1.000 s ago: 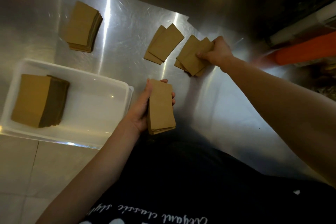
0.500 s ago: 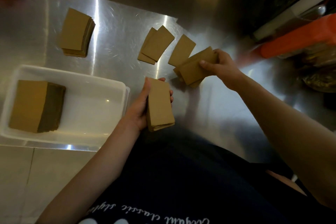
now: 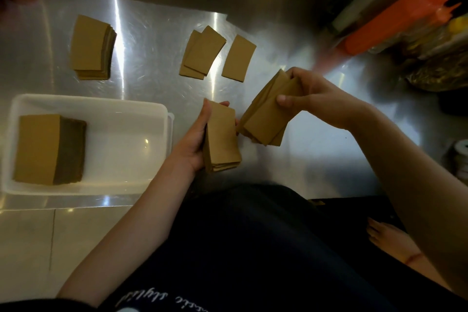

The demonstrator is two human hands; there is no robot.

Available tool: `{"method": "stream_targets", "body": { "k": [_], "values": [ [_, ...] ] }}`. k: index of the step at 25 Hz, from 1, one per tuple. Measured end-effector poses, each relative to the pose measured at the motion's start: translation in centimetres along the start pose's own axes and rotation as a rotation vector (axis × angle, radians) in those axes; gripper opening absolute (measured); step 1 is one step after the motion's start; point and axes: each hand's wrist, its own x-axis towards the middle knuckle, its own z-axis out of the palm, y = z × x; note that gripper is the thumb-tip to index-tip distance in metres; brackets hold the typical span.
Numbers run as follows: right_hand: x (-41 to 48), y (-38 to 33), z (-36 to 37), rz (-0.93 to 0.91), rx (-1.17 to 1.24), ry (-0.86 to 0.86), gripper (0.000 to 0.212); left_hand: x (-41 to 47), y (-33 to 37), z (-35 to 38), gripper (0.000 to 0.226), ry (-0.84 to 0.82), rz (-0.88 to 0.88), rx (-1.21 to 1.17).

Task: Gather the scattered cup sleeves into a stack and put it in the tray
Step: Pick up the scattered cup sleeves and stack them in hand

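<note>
My left hand holds a small stack of brown cup sleeves upright above the steel counter's front edge. Just to its right, my right hand grips a loose bunch of sleeves, tilted and lifted off the counter, its lower corner close to the left stack. On the counter behind lie a single sleeve, two overlapping sleeves and a thicker stack at the back left. A white tray at the left holds a tall stack of sleeves.
The steel counter ends just in front of the tray, with floor tiles below. Orange packaging and other clutter fill the back right corner. A bare foot shows at the lower right.
My right hand has lifted a bunch of sleeves off the counter and brought it toward my left hand's stack. One sleeve stayed behind on the counter. The left hand has held still.
</note>
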Motion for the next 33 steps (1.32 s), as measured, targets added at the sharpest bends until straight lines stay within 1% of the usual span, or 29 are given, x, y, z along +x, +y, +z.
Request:
{"method": "stream_targets", "body": {
  "k": [4,6,8,9,13,17,20,23,25,29,31,33],
  "values": [
    [-0.8,-1.1,2.3,-0.054,-0.089,-0.125,0.047,-0.5,-0.4,1.3,0.072,-0.097,-0.053,0.045],
    [-0.7,-1.3,3.1,-0.095,-0.167,-0.139,0.043,-0.7,-0.6,1.7,0.082,-0.134,-0.061,0.052],
    [-0.5,-1.2,3.5,-0.131,-0.235,-0.125,0.042,-1.0,-0.9,2.1,0.093,-0.129,-0.067,0.083],
    [-0.4,-1.2,3.6,-0.144,-0.251,-0.114,0.043,-1.2,-1.0,2.3,0.093,-0.118,-0.076,0.092],
    [-0.7,-0.6,4.4,-0.249,-0.329,-0.070,0.048,-1.9,-2.1,3.7,0.073,-0.085,-0.030,0.115],
    [-1.3,0.9,5.3,-0.364,-0.403,-0.022,0.055,-2.5,-3.6,4.6,0.074,-0.041,0.028,0.122],
    [-1.9,1.9,5.7,-0.410,-0.470,-0.017,0.059,-3.1,-4.8,5.1,0.075,-0.037,0.069,0.112],
    [-2.8,2.5,5.8,-0.456,-0.486,0.002,0.066,-3.6,-6.0,5.4,0.070,-0.028,0.084,0.101],
    [-3.6,2.7,5.9,-0.494,-0.486,0.032,0.068,-3.9,-6.7,5.8,0.072,-0.023,0.093,0.085],
    [-4.9,2.9,6.6,-0.560,-0.511,0.101,0.056,-5.0,-7.2,6.5,0.096,-0.027,0.118,0.044],
    [-5.2,2.8,7.1,-0.607,-0.557,0.120,0.050,-5.6,-7.2,6.7,0.093,-0.050,0.145,0.060],
    [-5.3,2.8,7.4,-0.650,-0.605,0.136,0.043,-5.8,-7.1,6.6,0.077,-0.035,0.170,0.060]
  ]
}}
